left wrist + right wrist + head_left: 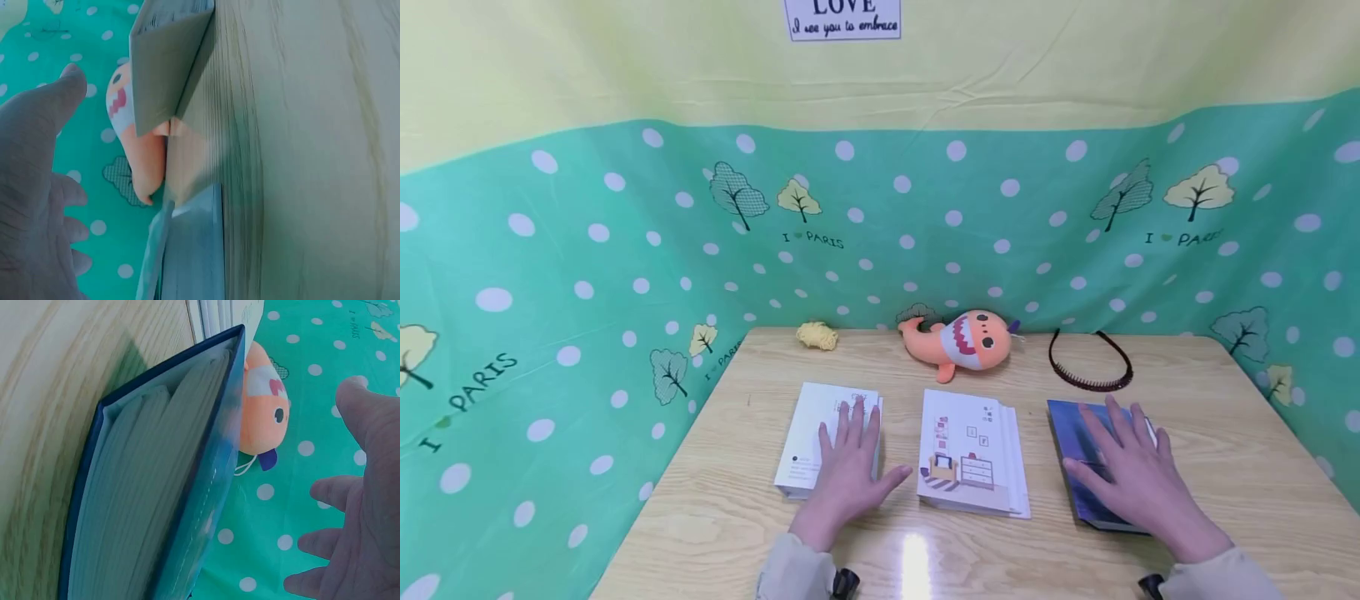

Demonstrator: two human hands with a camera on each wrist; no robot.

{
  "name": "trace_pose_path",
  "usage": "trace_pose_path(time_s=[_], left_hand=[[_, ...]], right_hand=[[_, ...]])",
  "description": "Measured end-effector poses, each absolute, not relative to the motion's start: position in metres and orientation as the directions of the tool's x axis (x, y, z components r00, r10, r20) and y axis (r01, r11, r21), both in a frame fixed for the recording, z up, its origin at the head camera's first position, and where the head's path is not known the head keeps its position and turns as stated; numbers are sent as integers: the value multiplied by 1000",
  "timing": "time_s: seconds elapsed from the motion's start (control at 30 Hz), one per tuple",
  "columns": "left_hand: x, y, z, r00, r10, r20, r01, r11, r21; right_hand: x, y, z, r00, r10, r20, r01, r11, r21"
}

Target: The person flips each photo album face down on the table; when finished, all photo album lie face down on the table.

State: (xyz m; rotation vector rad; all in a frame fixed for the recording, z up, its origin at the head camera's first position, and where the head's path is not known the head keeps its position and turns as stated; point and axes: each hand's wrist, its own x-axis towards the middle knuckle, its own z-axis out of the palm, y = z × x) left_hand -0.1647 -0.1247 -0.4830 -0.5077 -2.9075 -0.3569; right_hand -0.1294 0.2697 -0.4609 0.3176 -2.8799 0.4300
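Note:
My left hand (850,479) is spread, fingers straight, over a white book (801,446) on the left; the left wrist view shows a gap between palm and cover. On the right, my right hand (1131,479) spreads in the same way above a dark blue hardcover book (1072,467). That hand (369,506) stands apart from the cover in the right wrist view, where thick page edges (144,475) show. Between the hands lies another white book (962,458) with a drawing of an armchair and a chest of drawers. Neither hand holds anything.
An orange shark plush (966,340) lies at the back middle of the wooden table (700,517). A dark toothed headband (1093,385) is at the back right, a pale yellow bundle (817,336) at the back left. Green dotted cloth (880,275) hangs behind and beside the table.

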Motion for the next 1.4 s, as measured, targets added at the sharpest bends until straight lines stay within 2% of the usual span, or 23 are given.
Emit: trace_pose_path(time_s=[0.33,0.67,0.93,1.4], left_hand=[[-163,-106,-475,-909,381,170,413,882,227],[-159,-82,-470,-875,457,159,483,834,266],[-159,-64,-470,-853,509,116,521,814,258],[-159,-24,-468,-775,628,66,626,749,217]], right_hand=[[-122,278,-458,-973,-150,176,-197,935,-294],[-114,289,-462,-976,-135,170,-181,936,-300],[-111,299,-463,-975,-121,186,-174,937,-302],[-109,316,-469,-987,-110,120,-143,936,-323]])
